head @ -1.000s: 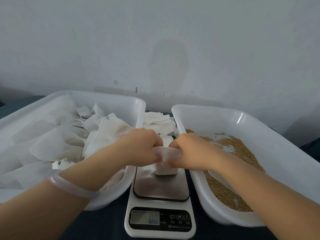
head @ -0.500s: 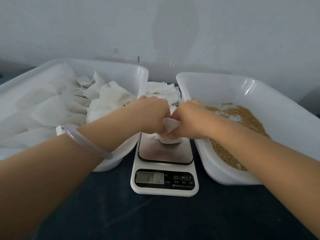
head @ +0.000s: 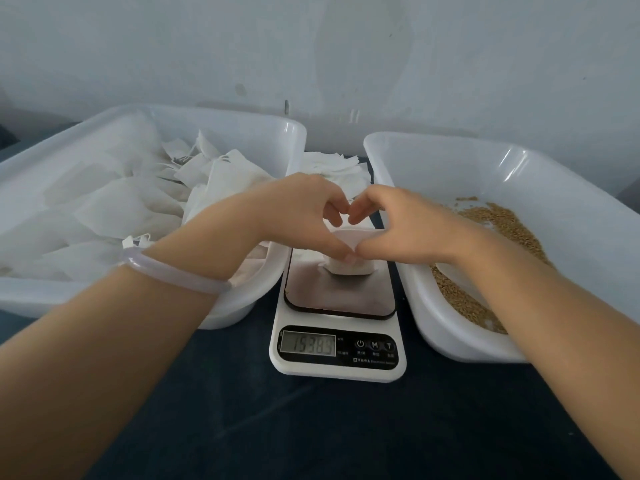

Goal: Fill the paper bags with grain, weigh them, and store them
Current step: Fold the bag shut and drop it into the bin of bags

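Dark table (head: 311,427): no change. Left tub (head: 221,114) is piled with filled bags (head: 114,209). The right tub (head: 450,143) holds grain (head: 502,223), with bare patches showing through. Spare flat bags (head: 332,164) are stacked behind the scale (head: 337,372).

Left hand (head: 298,213) and right hand (head: 408,223) were tight fists side by side on the bag top a second ago. Now they have loosened into pinches: the thumbs meet low on the paper, the forefingers arch and touch above, and the white flap is visible in the gap between them. Both hands hold the paper bag (head: 349,268) by its folded top. Bracelet (head: 173,271) is on the left wrist.

The bag sits on the scale platform (head: 339,296), toward the back. A second ago it was at the platform with nothing registering.

Display (head: 307,344) read zero a second ago and now shows several digits, too blurred to read for certain.

Judgement: the weighing step has started, but the hands likely load the bag, so the number probably isn't the bag's true weight. The person should let go, read the display, then move the bag to the left tub.
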A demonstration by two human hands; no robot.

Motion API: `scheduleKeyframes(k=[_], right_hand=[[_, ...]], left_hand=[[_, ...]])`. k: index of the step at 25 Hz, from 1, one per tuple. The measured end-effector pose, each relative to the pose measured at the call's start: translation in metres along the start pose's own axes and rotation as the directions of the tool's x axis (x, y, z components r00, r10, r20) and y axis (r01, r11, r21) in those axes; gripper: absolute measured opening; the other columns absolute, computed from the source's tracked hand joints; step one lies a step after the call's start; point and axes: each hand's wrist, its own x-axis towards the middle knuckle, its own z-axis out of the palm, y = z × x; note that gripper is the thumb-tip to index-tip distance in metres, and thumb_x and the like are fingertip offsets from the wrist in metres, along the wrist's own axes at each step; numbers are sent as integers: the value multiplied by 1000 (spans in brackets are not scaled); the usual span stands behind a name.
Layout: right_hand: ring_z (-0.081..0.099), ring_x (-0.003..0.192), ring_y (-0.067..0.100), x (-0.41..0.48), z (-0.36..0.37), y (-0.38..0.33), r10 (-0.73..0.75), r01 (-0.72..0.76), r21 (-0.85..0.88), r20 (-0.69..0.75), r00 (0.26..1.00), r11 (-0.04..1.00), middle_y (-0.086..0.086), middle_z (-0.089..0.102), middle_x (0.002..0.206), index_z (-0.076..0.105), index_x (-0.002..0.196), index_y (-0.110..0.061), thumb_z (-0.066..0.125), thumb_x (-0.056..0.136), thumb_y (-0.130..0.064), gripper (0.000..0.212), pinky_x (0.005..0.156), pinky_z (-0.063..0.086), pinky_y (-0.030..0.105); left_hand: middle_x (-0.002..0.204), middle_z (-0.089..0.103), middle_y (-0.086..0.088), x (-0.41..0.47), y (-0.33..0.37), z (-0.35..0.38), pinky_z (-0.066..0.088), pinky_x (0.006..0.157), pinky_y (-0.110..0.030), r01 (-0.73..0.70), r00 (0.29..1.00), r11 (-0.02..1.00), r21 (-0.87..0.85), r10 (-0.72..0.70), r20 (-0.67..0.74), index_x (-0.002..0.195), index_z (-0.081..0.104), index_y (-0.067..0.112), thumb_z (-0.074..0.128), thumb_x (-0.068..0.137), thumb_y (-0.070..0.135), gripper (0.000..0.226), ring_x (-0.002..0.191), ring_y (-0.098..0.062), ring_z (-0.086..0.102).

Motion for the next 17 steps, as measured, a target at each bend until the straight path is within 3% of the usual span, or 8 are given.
scheduleKeyframes(k=[6, 17], right_hand=[[51, 101, -11, 2, -1, 3, -17, 20, 92, -28, 999, 996, -31, 54, 100, 51, 105, -35, 70, 66, -33, 44, 83, 38, 14], [48, 95, -18, 2, 0, 5, -35, 38, 81, -30, 999, 996, -31, 54, 99, 53, 103, -36, 70, 66, -30, 41, 79, 36, 7]], left_hand=[[114, 61, 16, -2, 0, 1, 35, 88, -20, 5, 998, 996, -84, -10, -61, 123, 52, 29, 77, 65, 47, 66, 107, -2, 51], [111, 62, 16, -3, 0, 1, 34, 85, -16, -12, 997, 994, -110, 4, -71, 117, 56, 29, 79, 66, 42, 58, 102, 2, 54]])
